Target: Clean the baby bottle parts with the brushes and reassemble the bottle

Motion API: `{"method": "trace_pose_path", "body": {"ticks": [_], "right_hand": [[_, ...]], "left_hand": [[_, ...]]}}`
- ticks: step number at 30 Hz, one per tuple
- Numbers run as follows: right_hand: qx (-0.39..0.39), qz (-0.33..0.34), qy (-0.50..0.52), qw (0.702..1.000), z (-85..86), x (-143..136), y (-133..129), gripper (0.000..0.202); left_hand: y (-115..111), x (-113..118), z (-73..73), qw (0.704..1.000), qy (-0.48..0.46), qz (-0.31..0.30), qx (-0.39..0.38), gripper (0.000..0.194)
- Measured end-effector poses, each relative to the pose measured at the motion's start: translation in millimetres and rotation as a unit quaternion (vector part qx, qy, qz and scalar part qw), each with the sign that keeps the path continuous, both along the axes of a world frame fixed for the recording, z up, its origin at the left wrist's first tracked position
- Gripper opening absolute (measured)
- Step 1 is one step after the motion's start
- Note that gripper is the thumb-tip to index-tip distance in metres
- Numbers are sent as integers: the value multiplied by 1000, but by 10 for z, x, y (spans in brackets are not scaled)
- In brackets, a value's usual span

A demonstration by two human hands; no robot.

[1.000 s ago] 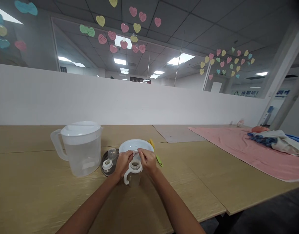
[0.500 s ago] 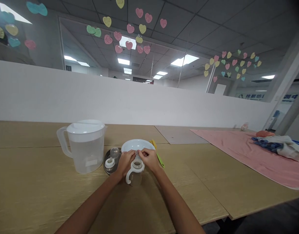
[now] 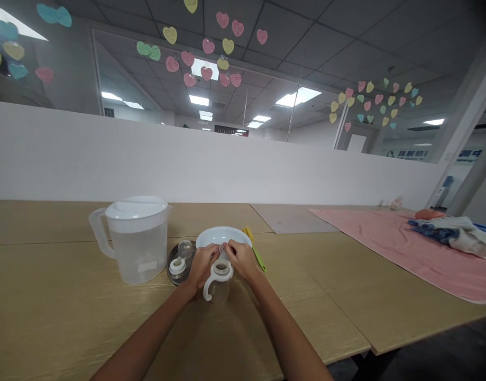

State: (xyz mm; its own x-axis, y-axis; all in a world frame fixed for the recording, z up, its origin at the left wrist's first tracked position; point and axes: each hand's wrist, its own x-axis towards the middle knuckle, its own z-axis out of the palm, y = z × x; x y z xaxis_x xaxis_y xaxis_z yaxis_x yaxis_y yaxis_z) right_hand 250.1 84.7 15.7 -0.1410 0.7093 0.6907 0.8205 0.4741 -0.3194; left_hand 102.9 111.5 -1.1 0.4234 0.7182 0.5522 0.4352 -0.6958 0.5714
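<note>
My left hand (image 3: 203,263) and my right hand (image 3: 240,256) meet in front of the white bowl (image 3: 214,233). Between their fingertips they pinch a small translucent piece (image 3: 222,247), which looks like a baby bottle nipple; the fingers partly cover it. Just below them a clear baby bottle (image 3: 220,291) stands upright on the table, its mouth uncovered and a white handle (image 3: 207,288) curving down on its left. Left of my left hand, a dark round tray (image 3: 173,279) holds a clear dome cap (image 3: 184,249) and a small bottle part with a white collar (image 3: 177,266).
A lidded clear pitcher (image 3: 137,248) with water stands on the left. Right of the bowl lies a yellow and green brush (image 3: 258,257). A pink cloth (image 3: 385,238) covers the right side, with a pile of fabric (image 3: 452,230) on it. The white wall (image 3: 211,164) bounds the table behind.
The view has shifted very slightly. Both hands stay together around the small translucent piece, with only slight finger movement; the bottle and other things stay in place.
</note>
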Motion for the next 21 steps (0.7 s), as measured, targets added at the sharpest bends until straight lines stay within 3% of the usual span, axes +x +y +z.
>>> {"method": "trace_pose_path", "body": {"ticks": [15,21], "right_hand": [[-47,-23,40,998,-6,20,36,52],[1,-17,2,1000,-41,2,42,51]], "left_hand": [[-59,0,44,1000,-17,-2,-14,26],[-46,6,27,1000,-7,6,-16,28]]}}
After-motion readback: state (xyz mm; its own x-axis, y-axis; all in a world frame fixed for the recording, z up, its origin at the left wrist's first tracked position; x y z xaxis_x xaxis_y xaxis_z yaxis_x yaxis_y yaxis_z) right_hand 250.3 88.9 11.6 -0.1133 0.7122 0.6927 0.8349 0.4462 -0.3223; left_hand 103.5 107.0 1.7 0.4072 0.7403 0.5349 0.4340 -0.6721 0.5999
